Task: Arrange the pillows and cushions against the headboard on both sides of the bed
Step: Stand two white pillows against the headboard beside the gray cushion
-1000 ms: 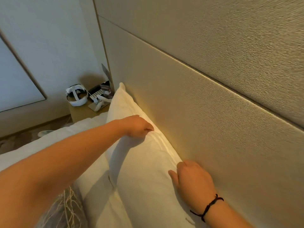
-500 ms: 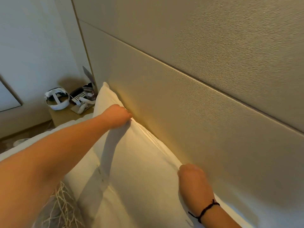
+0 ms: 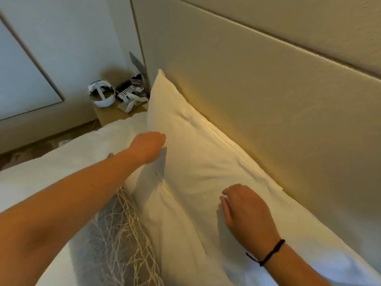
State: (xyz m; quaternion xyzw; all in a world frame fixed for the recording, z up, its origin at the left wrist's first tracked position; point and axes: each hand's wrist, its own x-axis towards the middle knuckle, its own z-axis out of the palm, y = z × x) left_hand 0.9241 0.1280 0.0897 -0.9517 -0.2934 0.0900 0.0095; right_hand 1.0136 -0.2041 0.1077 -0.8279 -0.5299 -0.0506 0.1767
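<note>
A white pillow (image 3: 191,145) leans upright against the beige padded headboard (image 3: 257,96). A second white pillow (image 3: 177,230) lies lower in front of it. My left hand (image 3: 149,146) reaches over the bed to the upright pillow's front face near its left edge; its fingers are hidden behind the back of the hand. My right hand (image 3: 246,213), with a black cord on the wrist, rests on the pillow's lower right part, fingers loosely spread. A grey cushion with cream thread pattern (image 3: 115,236) lies under my left forearm.
The white duvet (image 3: 61,162) covers the bed to the left. A wooden nightstand (image 3: 111,115) stands beyond the pillow, carrying a white headset (image 3: 102,96), a remote (image 3: 125,92) and small items. Floor and a pale wall panel lie further left.
My left hand has come off the pillow's top edge and moved down to its front face. My right hand has left the top edge by the headboard and now rests on the pillow's front.
</note>
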